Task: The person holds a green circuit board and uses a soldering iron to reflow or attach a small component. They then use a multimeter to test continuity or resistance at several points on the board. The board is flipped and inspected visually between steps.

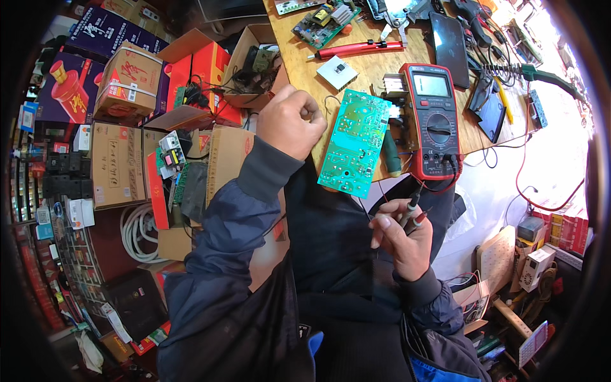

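My right hand (406,242) is closed around a pair of multimeter test probes (412,213), one dark and one with a red part, below the table edge. Their leads run to a red and black digital multimeter (435,121) on the table. Left of the meter a green circuit board (354,143) lies solder side up, its lower end jutting past the table edge. My left hand (290,122) is curled into a loose fist beside the board at the table's left edge, apart from it; the inside of the fist is hidden.
On the wooden table (299,70) are a red soldering-iron-like pen (356,49), a small white block (337,73), another circuit board (326,24), a dark phone (449,49) and a green-handled tool (391,153). Cardboard boxes (118,162) crowd the left side.
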The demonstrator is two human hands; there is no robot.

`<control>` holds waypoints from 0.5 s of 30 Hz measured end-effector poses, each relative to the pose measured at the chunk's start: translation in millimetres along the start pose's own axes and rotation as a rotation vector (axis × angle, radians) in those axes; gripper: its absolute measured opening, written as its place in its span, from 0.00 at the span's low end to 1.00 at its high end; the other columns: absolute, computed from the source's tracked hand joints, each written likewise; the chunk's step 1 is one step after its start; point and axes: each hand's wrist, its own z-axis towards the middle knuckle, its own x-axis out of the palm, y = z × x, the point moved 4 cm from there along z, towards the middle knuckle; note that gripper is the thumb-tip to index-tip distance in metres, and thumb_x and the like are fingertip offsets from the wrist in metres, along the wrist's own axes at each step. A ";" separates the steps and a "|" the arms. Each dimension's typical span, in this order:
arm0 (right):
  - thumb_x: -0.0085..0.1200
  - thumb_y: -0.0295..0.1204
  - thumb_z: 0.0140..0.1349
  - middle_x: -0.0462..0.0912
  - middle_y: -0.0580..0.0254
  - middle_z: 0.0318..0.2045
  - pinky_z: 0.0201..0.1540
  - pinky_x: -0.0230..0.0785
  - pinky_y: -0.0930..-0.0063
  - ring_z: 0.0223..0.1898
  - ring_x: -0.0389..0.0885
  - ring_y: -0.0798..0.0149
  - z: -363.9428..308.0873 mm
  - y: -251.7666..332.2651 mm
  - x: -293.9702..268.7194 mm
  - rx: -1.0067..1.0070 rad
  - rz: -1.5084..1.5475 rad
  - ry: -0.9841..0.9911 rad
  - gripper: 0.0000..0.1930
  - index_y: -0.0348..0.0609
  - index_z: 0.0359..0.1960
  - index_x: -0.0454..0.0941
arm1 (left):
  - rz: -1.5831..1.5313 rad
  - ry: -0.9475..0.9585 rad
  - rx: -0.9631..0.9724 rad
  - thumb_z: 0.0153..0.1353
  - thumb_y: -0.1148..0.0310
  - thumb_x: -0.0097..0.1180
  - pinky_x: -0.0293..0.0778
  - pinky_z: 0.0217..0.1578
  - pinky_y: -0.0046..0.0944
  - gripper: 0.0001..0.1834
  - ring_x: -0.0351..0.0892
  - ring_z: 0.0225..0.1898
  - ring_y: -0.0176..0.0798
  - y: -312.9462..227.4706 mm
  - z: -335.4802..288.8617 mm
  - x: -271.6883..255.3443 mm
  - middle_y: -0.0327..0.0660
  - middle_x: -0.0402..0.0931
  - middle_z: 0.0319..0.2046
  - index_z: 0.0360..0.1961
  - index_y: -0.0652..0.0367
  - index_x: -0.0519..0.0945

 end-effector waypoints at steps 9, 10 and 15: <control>0.61 0.24 0.74 0.87 0.52 0.38 0.34 0.75 0.77 0.30 0.84 0.69 1.1 -4.0 -3.0 -0.030 0.012 0.016 0.11 0.32 0.52 0.77 | -0.747 0.080 -0.405 0.65 0.76 0.68 0.77 0.38 0.29 0.04 0.81 0.33 0.25 28.1 -0.1 -33.1 0.36 0.86 0.34 0.38 0.67 0.86; 0.61 0.23 0.74 0.87 0.52 0.38 0.34 0.75 0.77 0.30 0.84 0.69 1.2 -4.1 -2.2 -0.033 0.014 0.021 0.10 0.32 0.52 0.77 | -0.732 0.127 -0.456 0.65 0.76 0.68 0.77 0.38 0.29 0.04 0.81 0.33 0.25 30.9 -3.5 -26.3 0.36 0.86 0.33 0.38 0.67 0.86; 0.60 0.23 0.74 0.87 0.52 0.38 0.34 0.75 0.76 0.30 0.84 0.69 0.2 -3.3 -0.7 -0.028 0.005 0.023 0.10 0.32 0.52 0.77 | -0.641 0.137 -0.421 0.65 0.75 0.69 0.76 0.34 0.29 0.06 0.80 0.30 0.24 37.0 2.8 -3.0 0.34 0.85 0.30 0.38 0.67 0.86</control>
